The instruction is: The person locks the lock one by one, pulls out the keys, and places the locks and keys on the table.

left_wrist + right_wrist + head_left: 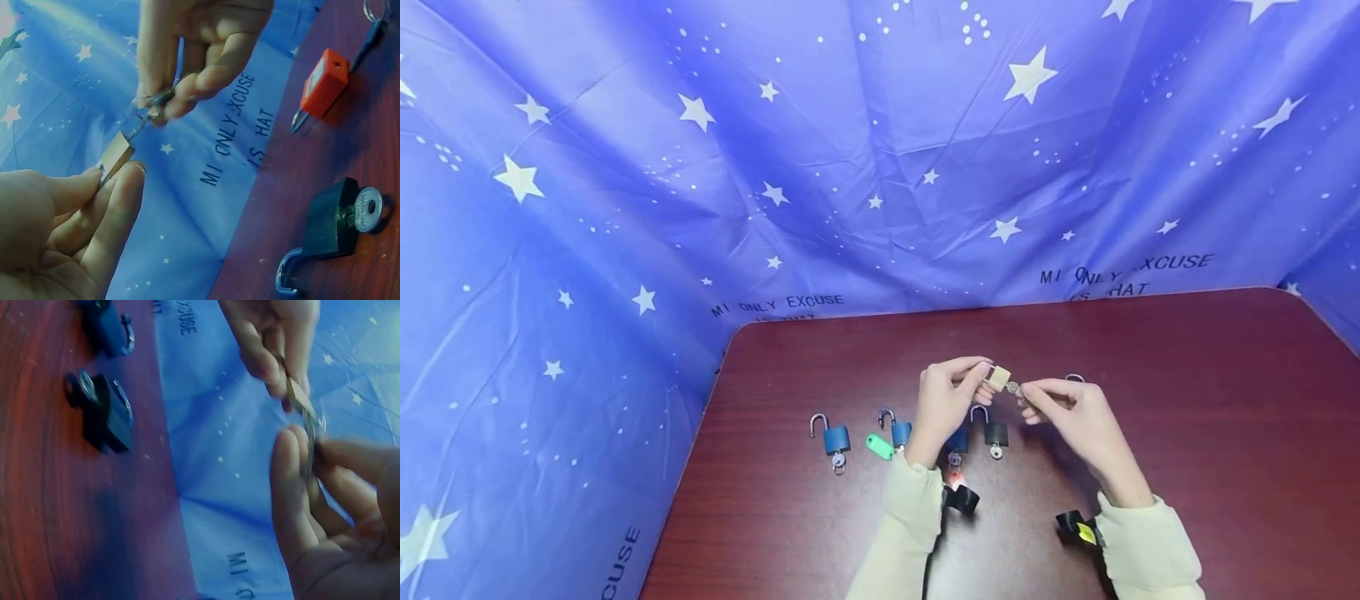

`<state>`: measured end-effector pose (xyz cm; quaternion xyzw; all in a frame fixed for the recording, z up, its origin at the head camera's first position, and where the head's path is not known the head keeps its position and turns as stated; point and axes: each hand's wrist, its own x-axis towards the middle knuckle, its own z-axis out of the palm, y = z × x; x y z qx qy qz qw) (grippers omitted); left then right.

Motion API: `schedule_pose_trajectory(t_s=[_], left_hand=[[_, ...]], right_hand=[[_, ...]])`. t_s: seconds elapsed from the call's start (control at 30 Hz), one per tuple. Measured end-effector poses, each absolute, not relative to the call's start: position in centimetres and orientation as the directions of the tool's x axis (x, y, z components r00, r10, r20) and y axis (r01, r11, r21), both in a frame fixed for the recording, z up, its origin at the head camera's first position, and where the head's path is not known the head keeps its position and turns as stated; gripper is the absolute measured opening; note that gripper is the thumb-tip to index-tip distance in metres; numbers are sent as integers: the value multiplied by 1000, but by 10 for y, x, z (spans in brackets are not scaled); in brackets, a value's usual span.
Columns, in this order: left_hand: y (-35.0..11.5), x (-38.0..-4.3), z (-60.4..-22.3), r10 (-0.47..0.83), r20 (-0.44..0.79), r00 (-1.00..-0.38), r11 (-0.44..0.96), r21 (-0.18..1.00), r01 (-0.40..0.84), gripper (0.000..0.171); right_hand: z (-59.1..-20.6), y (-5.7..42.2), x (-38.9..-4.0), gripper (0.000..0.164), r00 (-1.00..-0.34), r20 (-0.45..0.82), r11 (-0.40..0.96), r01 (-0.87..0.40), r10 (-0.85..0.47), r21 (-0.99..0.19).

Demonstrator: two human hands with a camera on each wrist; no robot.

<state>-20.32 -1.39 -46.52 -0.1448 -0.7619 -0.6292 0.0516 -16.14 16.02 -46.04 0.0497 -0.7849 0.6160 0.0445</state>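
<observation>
Left hand [942, 408]: thumb and fingertips nearly closed, pinching small brass-coloured, block-shaped metal padlock [999, 378] by its shackle end | right hand [1086, 423]: pinching silvery metal key-and-ring [1013, 387] | padlock between both hands; probably light, rigid, slick; best held by flat faces

A brass padlock [117, 154] is pinched by the left hand [75, 225]; blurred keys [164, 96] at its end are held by the right hand [200, 50]. A dark padlock [328, 225], its shackle [281, 274] open, and a red padlock [325, 84] are seen on the counter [369, 137], backed by starred blue cloth [187, 219].
</observation>
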Motion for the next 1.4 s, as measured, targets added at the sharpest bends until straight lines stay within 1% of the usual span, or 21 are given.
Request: schedule_pose_trajectory(t_s=[0.13, 0.23, 0.4, 0.5, 0.57, 0.67, 0.87, 0.97, 1.07, 1.13, 1.27, 1.33, 1.4], left_hand=[[-10, -199, -461, 202, 226, -953, 87, 965, 247, 24], [-8, -198, -461, 218, 223, -950, 78, 967, 245, 24], [-8, -198, -463, 220, 222, -950, -3, 974, 226, 28], [-6, -196, -461, 208, 216, -954, 8, 975, 222, 34], [-5, -195, -460, 189, 204, -961, 19, 977, 211, 40], [-3, -195, -458, 157, 197, -968, 16, 979, 202, 42], [-3, -194, -453, 105, 197, -975, -14, 980, 197, 35], [-1, -191, -451, 75, 173, -982, -14, 985, 173, 31], [0, -191, -448, 54, 159, -986, -23, 987, 158, 30], [-1, -193, -446, 29, 163, -986, -81, 984, 160, 31], [-10, -200, -437, -84, 184, -979, -223, 954, 198, 33], [-15, -203, -433, -130, 193, -973, -248, 943, 220, 33], [-18, -204, -432, -130, 203, -970, -238, 944, 230, 32]], right_hand=[[-461, 167, -159, 34, -992, 89, 219, -107, -91, -970], [-462, 166, -160, 32, -989, 110, 193, -128, -99, -973], [-461, 161, -164, 30, -989, 143, 188, -149, -48, -971], [-462, 161, -164, 30, -989, 147, 199, -145, -4, -969], [-463, 161, -164, 30, -988, 156, 221, -151, 4, -963], [-466, 162, -163, 25, -984, 178, 256, -174, -6, -951], [-466, 162, -164, 16, -963, 266, 346, -263, -39, -901], [-461, 161, -164, 16, -964, 264, 366, -256, -28, -895], [-457, 161, -163, 21, -978, 206, 363, -197, -14, -911], [-455, 164, -161, 25, -987, 155, 362, -155, -29, -919], [-454, 171, -158, 29, -991, 59, 293, -91, -117, -952], [-454, 174, -158, 31, -988, 32, 239, -69, -153, -969], [-454, 176, -158, 33, -985, 22, 205, -57, -170, -977]])
